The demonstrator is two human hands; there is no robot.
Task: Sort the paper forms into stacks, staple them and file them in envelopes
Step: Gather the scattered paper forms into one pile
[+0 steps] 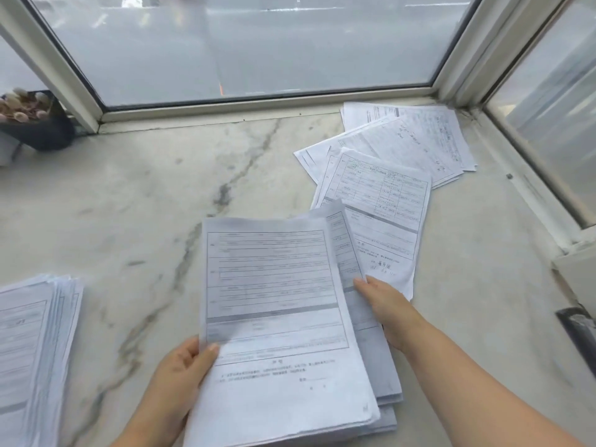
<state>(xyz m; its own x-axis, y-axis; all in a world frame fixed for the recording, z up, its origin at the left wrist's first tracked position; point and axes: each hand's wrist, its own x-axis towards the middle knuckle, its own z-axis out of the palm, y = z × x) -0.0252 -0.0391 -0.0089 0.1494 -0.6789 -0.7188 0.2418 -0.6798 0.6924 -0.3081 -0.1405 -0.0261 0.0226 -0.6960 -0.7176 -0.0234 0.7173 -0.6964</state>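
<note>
The left hand (185, 366) gripped the lower left edge of a thick bundle of forms (277, 317), its thumb lying on the top sheet and its fingers hidden beneath. The right hand (385, 309) reached under the bundle's right side, fingers extended along a partly drawn-out lower sheet (346, 246); whether they pinched that sheet could not be told. The bundle was held tilted above the marble table (129, 195), its top page showing a ruled printed form. Just beyond the right hand, a single form (377, 208) with a table grid and handwriting lay flat on the table, overlapping a loose fan of further sheets (416, 140) spread towards the right rear corner. At the left edge of the view rested a separate, roughly squared stack of forms (32, 350), well apart from the bundle. Window frames (258, 104) bounded the table at the rear and right. A dark object holding pale, rounded pieces (29, 121) stood at the left rear, and a dark item (579, 330) was cut off at the right edge.
</note>
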